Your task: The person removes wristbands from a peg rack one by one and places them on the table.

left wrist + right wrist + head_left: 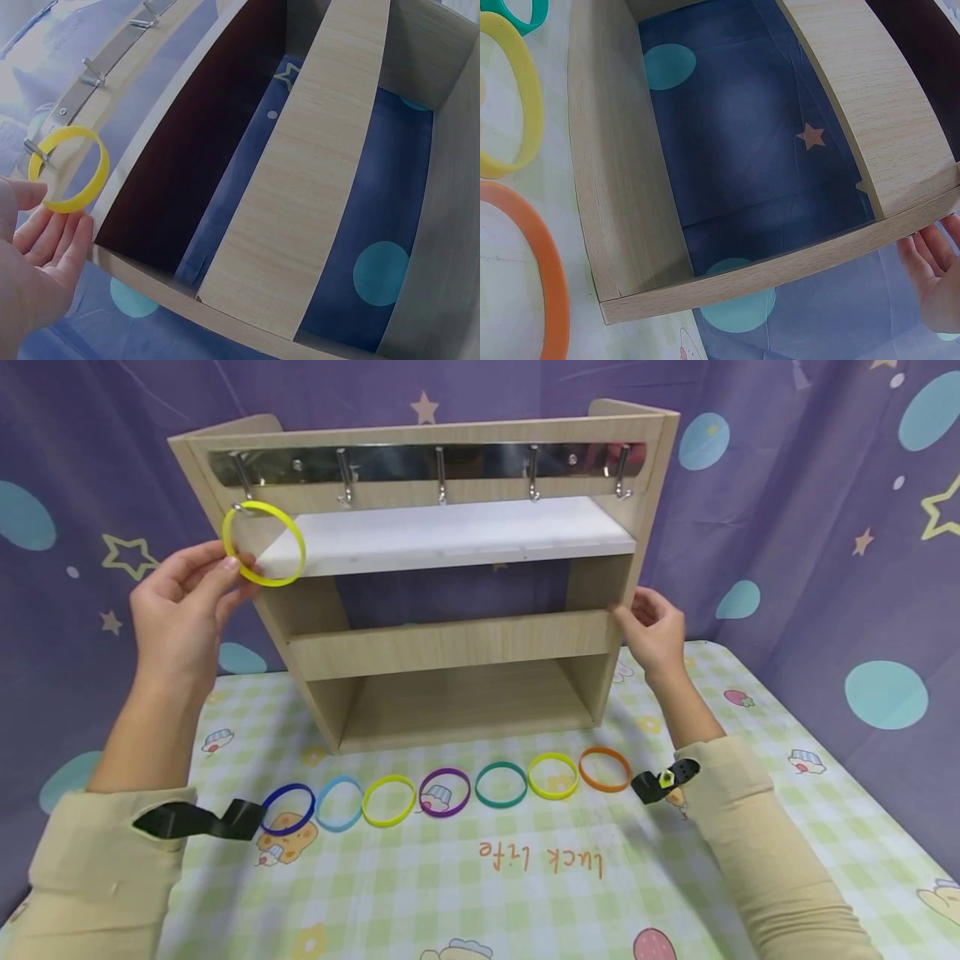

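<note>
My left hand (183, 589) pinches a yellow silicone wristband (301, 547) by its lower left edge. The band is at the leftmost hook (242, 477) of the metal hook rail (390, 462); in the left wrist view the hook's tip (34, 148) overlaps the band's left side. A wooden shelf unit (450, 647) stands upright on the table. Its right side panel is held by my right hand (656, 631), thumb at the front edge and fingers against the outer side. In the right wrist view, that hand's fingers (922, 255) touch the panel from outside.
A row of wristbands lies before the shelf: dark blue (267, 827), light blue (321, 818), yellow (367, 814), purple (423, 802), green (480, 793), yellow (532, 787) and orange (585, 777). A checked cloth (390, 893) covers the table. A purple curtain (795, 577) hangs behind.
</note>
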### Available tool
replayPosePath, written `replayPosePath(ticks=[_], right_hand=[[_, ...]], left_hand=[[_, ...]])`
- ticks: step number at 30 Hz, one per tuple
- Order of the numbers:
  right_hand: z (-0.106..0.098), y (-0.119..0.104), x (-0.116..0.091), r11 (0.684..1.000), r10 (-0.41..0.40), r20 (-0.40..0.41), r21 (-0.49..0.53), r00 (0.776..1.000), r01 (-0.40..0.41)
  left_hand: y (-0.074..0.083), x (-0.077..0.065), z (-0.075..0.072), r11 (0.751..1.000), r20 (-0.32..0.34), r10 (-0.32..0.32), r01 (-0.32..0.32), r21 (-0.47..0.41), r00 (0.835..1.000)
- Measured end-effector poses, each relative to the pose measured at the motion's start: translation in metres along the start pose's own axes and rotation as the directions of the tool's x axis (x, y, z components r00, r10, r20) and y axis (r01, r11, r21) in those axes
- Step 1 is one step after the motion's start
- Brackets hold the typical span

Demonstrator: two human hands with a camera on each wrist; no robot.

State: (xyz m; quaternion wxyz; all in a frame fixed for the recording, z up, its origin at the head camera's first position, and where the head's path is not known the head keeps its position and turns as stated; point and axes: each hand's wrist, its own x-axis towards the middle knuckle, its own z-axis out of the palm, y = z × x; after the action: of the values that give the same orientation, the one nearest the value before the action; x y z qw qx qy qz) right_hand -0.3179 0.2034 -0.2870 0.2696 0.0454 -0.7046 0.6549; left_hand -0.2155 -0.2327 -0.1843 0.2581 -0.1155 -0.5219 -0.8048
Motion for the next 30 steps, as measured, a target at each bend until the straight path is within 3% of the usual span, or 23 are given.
replayPosePath(ticks=[7,15,30], right_hand=[[0.000,0.000,0.000,1.000,0.003,-0.002,-0.003,1.000,-0.003],[0.000,0.000,0.000,1.000,0.009,-0.006,-0.009,1.000,-0.009],[0.000,0.000,-0.001,1.000,-0.001,-0.002,-0.017,1.000,0.001]], left_hand=[[0.000,-0.002,0.003,0.998,0.012,-0.013,0.014,-0.068,1.000],[0.002,-0.007,0.004,0.996,0.025,-0.032,0.034,-0.078,0.999],[0.004,-0.014,0.011,0.988,0.005,0.026,-0.025,-0.155,1.000]])
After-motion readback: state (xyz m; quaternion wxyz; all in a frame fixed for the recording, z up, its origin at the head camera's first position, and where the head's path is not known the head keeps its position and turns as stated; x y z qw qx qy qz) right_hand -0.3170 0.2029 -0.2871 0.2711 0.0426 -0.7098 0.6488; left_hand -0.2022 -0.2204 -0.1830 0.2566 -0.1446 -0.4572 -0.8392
